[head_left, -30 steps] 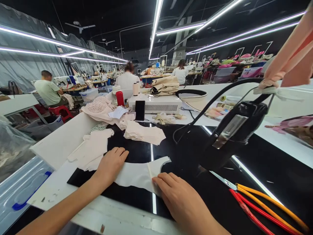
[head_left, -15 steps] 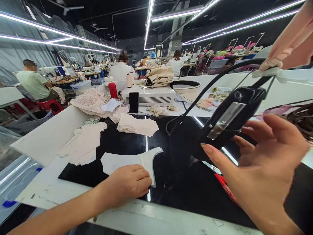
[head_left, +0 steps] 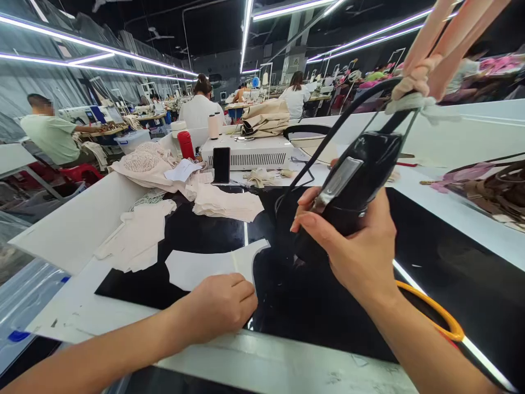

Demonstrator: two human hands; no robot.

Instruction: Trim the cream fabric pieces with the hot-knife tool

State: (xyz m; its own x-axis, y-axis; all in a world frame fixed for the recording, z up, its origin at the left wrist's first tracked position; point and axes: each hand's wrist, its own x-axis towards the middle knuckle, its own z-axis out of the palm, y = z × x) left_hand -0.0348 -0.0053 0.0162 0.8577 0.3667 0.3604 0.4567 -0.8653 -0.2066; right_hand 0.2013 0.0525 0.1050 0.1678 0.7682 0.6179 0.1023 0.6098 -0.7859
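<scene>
A white curved cut piece [head_left: 205,267], cloth or paper, lies flat on the black tabletop [head_left: 303,312]. My left hand [head_left: 229,301] is closed at its near right edge, fingers curled over and pinching that end; the fingertips are hidden. My right hand [head_left: 356,241] is wrapped round a black hand-held electric tool [head_left: 348,172] with a shiny metal plate and a black cord. The tool hangs from knotted pink fabric strips [head_left: 422,76], tilted above the table. Its lower end is dark and hard to make out.
Stacked pale cut pieces [head_left: 227,202] and more pale pieces [head_left: 139,235] lie left of centre. Behind stand a phone [head_left: 221,165], a red bottle [head_left: 186,145] and a white vented box [head_left: 250,153]. Orange-handled scissors [head_left: 435,306] lie beside my right forearm. Other people work farther back.
My right hand has moved left from an open pose and closed round the black tool, which has swung left. My left hand stays on the white piece. The orange handle now shows.
</scene>
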